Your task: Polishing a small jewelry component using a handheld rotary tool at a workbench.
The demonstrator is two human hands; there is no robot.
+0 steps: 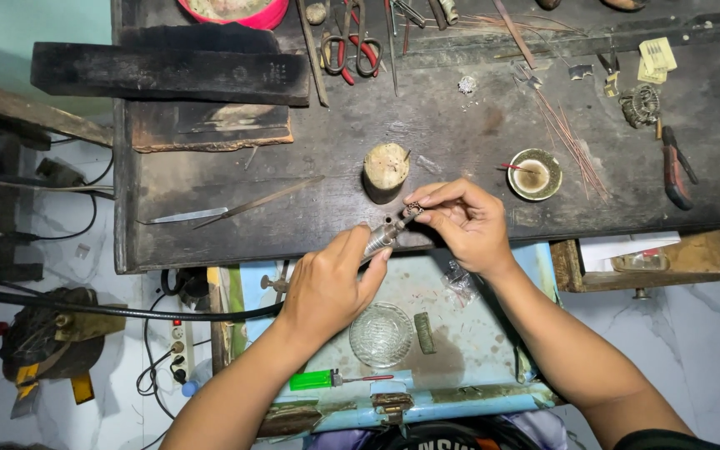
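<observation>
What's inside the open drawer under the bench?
The drawer holds a glass dish, a small green block and crumpled plastic. The hands and forearms cover part of its floor.

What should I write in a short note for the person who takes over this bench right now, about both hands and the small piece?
Left hand: grips the rotary handpiece, tip pointing up-right; its black cable runs off to the left.
Right hand: pinches a small metal piece between its fingertips, right at the tool tip, in front of the wooden peg.
Nearby: tweezers on the dark bench, small dish to the right, glass dish and green lighter in the open drawer below.
Done: tool and piece are brought together.
Left: how far the piece is worked is too small to tell; check it closely.
</observation>
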